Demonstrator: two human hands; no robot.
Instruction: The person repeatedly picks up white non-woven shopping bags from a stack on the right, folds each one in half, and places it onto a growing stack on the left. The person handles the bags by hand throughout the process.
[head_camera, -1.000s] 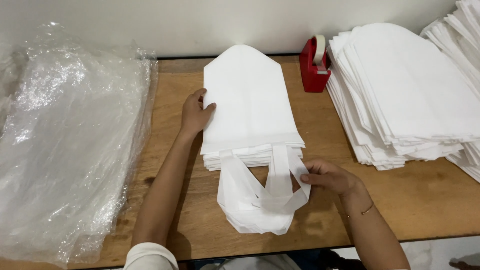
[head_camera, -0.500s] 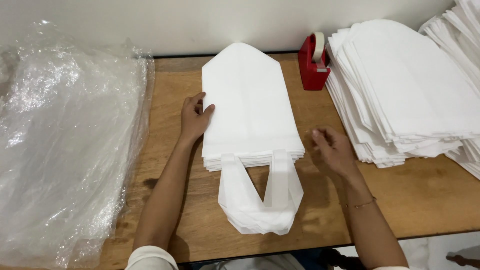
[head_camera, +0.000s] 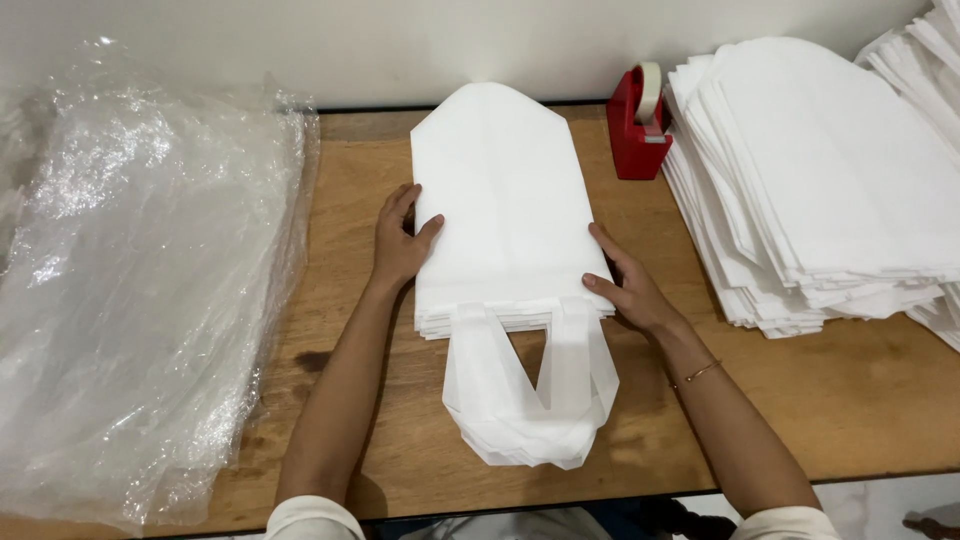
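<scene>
Your left hand (head_camera: 398, 245) lies flat against the left edge of the stack of white bags (head_camera: 505, 205), fingers spread and the thumb resting on the top bag; its grip pinches nothing. Your right hand (head_camera: 630, 290) presses against the stack's right edge near the lower corner, fingers open and extended along the side, the thumb touching the top sheet just beside one handle loop; this grip holds nothing either.

The stack sits in the middle of the wooden bench (head_camera: 850, 400), its pointed end toward the wall and its handle loops (head_camera: 530, 395) hanging toward you, lying flat on the wood.

To your left, a heap of clear plastic sheeting (head_camera: 140, 290) covers that end of the bench and reaches near your left forearm. Behind your right hand, near the wall, stands a red tape dispenser (head_camera: 640, 125) with a roll on it. Just beside it, on the right, a taller pile of white bags (head_camera: 820, 190) lies fanned out, well apart from your right hand.
</scene>
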